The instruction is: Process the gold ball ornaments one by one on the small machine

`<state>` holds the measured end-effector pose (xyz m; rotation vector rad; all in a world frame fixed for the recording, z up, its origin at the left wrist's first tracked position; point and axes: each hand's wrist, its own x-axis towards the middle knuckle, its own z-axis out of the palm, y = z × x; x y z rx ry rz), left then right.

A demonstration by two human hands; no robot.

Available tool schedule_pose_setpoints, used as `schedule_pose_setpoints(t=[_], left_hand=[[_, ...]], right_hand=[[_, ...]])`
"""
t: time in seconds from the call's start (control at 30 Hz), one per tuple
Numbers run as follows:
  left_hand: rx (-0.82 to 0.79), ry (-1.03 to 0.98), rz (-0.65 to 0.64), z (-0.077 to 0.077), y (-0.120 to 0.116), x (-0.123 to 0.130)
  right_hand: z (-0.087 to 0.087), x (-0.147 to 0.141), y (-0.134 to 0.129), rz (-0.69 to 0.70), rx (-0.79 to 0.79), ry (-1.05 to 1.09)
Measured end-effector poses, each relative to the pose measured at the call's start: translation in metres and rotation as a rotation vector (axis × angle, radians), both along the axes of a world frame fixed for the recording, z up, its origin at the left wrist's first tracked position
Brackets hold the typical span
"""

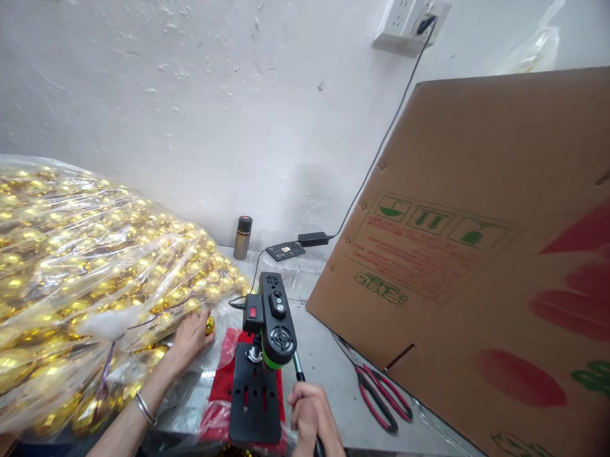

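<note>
My left hand (194, 339), with a silver bangle at the wrist, closes its fingers on a shiny gold ball (210, 325) beside a large clear plastic bag (134, 249) full of similar gold balls. My right hand (314, 422) is wrapped round the black-gripped lever handle (300, 371) of a small black bench machine (276, 321). The machine has round vents, a red switch and a slotted black base plate (256, 407). Under the plate lies red material (222, 382), partly covered by clear film.
Red-handled scissors (382, 398) lie on the grey table right of the machine. A big cardboard box (434, 260) leans over the right side. Behind stand a dark-capped can (242, 238) and a power adapter (313, 239), its cable rising to a wall socket (412, 20).
</note>
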<state>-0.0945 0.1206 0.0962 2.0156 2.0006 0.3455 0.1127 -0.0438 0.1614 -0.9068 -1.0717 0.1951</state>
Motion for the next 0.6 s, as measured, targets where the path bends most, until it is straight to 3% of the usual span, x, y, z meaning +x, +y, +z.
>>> schedule_pose_setpoints(t=[0.13, 0.27, 0.33, 0.43, 0.6], left_hand=[[-0.035, -0.274, -0.011, 0.004, -0.016, 0.011], [-0.102, -1.195, 0.094, -0.003, -0.057, 0.042], [-0.148, -1.454, 0.191, -0.014, -0.077, 0.061], [-0.094, -1.467, 0.255, -0.035, -0.097, 0.083], [0.073, -1.209, 0.15, -0.058, -0.108, 0.096]], right_hand=[[0.005, 0.017, 0.003, 0.055, 0.019, -0.167], [0.028, 0.025, 0.007, 0.061, -0.01, -0.234], [0.041, 0.025, 0.009, 0.049, -0.034, -0.227], [0.053, 0.024, 0.011, 0.046, -0.051, -0.238], [0.05, 0.025, 0.008, 0.066, -0.029, -0.268]])
